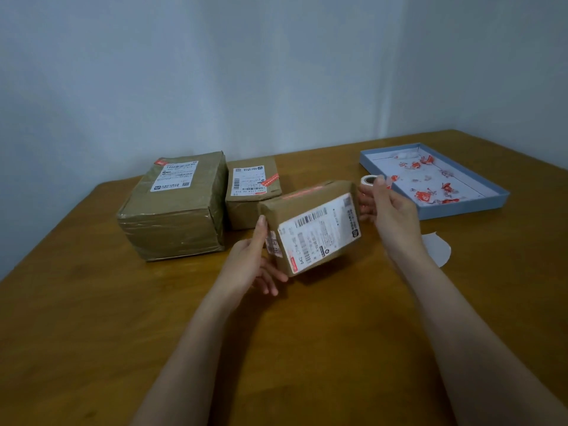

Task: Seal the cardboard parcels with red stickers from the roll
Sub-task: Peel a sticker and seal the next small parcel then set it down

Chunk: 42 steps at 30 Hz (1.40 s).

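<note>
A small brown cardboard parcel with a white shipping label (310, 224) is held tilted above the wooden worktop (92, 302), gripped at opposite ends by the left hand (250, 261) and right hand (392, 215), near the white sticker roll (368, 180).

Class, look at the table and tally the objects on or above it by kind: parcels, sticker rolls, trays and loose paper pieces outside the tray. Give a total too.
Cardboard parcels: 3, namely the large parcel, the middle parcel and the held parcel
Sticker roll: 1
Blue tray: 1
Loose white paper: 1
Total: 6
</note>
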Each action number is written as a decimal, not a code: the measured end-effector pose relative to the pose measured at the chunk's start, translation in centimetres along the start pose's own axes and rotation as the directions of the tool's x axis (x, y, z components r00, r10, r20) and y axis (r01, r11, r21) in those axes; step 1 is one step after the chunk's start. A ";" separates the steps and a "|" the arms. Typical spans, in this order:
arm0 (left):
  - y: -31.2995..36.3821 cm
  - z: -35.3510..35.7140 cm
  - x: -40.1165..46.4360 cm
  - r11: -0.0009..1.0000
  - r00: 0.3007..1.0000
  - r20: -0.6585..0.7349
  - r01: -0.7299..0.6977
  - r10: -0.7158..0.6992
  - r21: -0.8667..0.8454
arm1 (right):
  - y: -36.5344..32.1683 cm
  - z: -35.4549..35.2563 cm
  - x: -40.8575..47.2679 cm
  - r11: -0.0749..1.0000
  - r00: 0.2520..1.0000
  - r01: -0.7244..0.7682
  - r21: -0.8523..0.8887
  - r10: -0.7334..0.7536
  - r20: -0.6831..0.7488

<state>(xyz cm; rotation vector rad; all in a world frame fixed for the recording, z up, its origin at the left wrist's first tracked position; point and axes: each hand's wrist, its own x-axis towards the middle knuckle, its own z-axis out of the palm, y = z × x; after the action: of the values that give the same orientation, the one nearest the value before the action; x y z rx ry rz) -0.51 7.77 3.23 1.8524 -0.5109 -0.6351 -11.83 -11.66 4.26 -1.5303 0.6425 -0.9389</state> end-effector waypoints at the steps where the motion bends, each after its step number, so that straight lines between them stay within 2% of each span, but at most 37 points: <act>1: -0.1 0.0 0.1 0.999 0.999 0.001 0.035 -0.035 0.017 | 0.2 0.0 0.1 1.000 1.000 -0.021 0.020 0.022 -0.004; 3: -0.5 -0.2 0.4 0.994 0.996 -0.025 0.089 -0.087 0.061 | 0.4 0.1 0.3 0.999 0.999 -0.044 -0.018 0.044 0.003; 6: -1.1 -0.3 0.9 0.990 0.987 -0.129 0.111 -0.099 0.089 | 0.7 0.0 0.5 0.985 0.999 -0.028 -0.171 0.033 0.022; 8: -1.4 -0.4 1.2 0.994 0.981 -0.188 0.059 -0.041 0.090 | 0.8 0.0 0.3 0.961 0.999 -0.022 -0.277 0.034 0.041; 10: -1.4 -0.4 1.2 0.996 0.983 -0.180 -0.029 0.044 0.087 | 1.1 0.0 0.2 0.938 0.997 -0.046 -0.344 0.067 0.047; 12: -1.4 -0.1 1.1 0.994 0.988 -0.125 -0.084 0.092 0.067 | 1.4 0.4 0.2 0.933 0.992 -0.101 -0.345 0.120 0.034; 16: -1.7 0.8 1.0 0.988 0.987 -0.082 -0.131 0.138 0.083 | 1.7 1.9 -0.5 0.962 0.986 -0.154 -0.225 0.163 0.024; 23: -2.8 2.2 2.5 0.952 0.961 -0.125 -0.218 0.248 0.214 | 2.8 3.2 -1.6 0.969 0.995 0.049 -0.241 -0.026 0.097; 28: -2.7 2.4 3.3 0.929 0.949 -0.055 -0.291 0.311 0.230 | 3.3 3.7 -2.4 0.897 0.977 0.170 -0.408 -0.101 0.186; 31: -2.8 2.7 3.8 0.899 0.929 -0.049 -0.341 0.368 0.275 | 4.3 3.7 -1.7 0.870 0.979 0.194 -0.453 -0.143 0.145; 36: -2.6 3.0 4.9 0.901 0.929 -0.140 -0.282 0.342 0.331 | 5.9 3.6 0.0 0.890 0.994 0.037 -0.455 -0.080 -0.075; 39: -2.3 3.2 5.4 0.897 0.929 -0.145 -0.275 0.340 0.345 | 6.0 3.9 0.3 0.876 0.992 0.036 -0.482 -0.088 -0.086; 42: -2.0 3.3 5.8 0.894 0.928 -0.151 -0.272 0.342 0.355 | 5.8 4.1 0.8 0.814 0.990 0.019 -0.580 -0.098 -0.106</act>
<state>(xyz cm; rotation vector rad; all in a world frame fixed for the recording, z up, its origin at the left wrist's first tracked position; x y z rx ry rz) 1.88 2.58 -0.72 2.0613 -0.7876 -0.1385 -7.31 -11.11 -1.32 -2.0471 1.0520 -0.9429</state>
